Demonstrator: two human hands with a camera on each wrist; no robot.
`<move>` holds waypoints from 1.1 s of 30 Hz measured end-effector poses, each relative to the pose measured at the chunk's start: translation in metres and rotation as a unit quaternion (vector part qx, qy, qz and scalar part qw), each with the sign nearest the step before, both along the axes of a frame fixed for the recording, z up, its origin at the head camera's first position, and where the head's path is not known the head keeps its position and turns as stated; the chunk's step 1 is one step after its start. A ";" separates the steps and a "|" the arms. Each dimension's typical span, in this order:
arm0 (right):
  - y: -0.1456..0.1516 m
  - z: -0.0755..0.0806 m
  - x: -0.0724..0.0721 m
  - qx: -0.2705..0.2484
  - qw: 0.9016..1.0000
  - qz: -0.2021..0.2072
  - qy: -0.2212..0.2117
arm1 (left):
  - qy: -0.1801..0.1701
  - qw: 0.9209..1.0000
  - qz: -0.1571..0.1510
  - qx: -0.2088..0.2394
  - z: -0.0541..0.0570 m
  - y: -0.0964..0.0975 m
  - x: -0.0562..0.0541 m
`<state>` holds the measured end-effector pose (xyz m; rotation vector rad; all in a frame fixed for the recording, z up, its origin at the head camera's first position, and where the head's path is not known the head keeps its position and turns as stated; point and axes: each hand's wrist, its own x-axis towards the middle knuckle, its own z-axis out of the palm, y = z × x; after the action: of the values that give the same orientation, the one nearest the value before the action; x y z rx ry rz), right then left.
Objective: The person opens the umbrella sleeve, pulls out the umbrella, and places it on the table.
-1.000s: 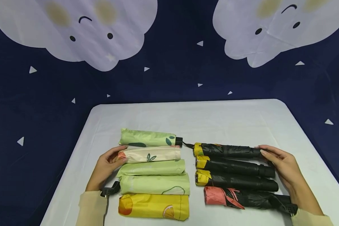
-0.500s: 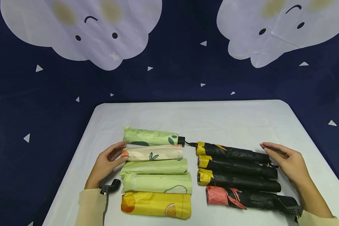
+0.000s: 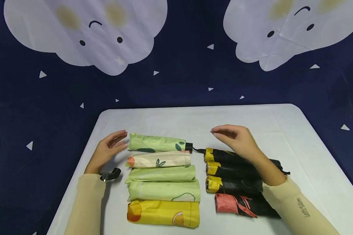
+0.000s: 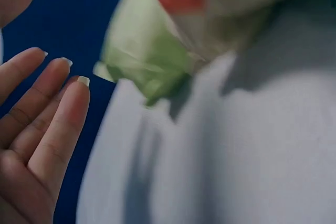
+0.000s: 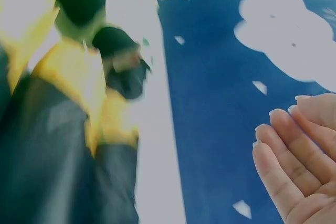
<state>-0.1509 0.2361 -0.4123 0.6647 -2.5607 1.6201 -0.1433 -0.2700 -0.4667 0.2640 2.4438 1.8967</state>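
Folded umbrellas lie in two columns on the white table. My left hand hovers with loosely bent fingers just left of the farthest light green umbrella, whose end stands apart from the fingers in the left wrist view. Below it lie a cream umbrella, two more green umbrellas and a yellow umbrella. Above the far black umbrella is my right hand, fingers extended and holding nothing. Its forearm hides parts of the other black umbrellas and the red-and-black umbrella.
The white table has rounded far corners. Behind it hangs a dark blue cloth printed with clouds and small white shapes. A black strap runs from the far green umbrella's handle toward the black column.
My right hand has left the right end of the far black umbrella and swung left and away above it. From the cream umbrella's end, my left hand has shifted farther off toward the green one.
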 end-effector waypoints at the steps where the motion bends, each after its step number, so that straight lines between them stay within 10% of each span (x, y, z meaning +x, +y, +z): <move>1: -0.012 -0.005 -0.006 0.004 1.000 0.014 -0.009 | -0.014 1.000 -0.002 -0.008 -0.003 0.001 -0.004; 11: -0.080 -0.064 -0.026 0.102 0.991 0.066 -0.052 | -0.068 0.996 -0.001 -0.064 -0.032 0.008 -0.012; 33: -0.087 -0.082 -0.025 0.212 0.976 0.044 0.031 | 0.020 0.988 0.002 -0.151 -0.032 0.020 -0.019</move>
<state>-0.1761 0.1492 -0.4942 0.8470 -2.8904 1.0474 -0.1625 -0.2501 -0.4983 0.2867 2.7105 1.5034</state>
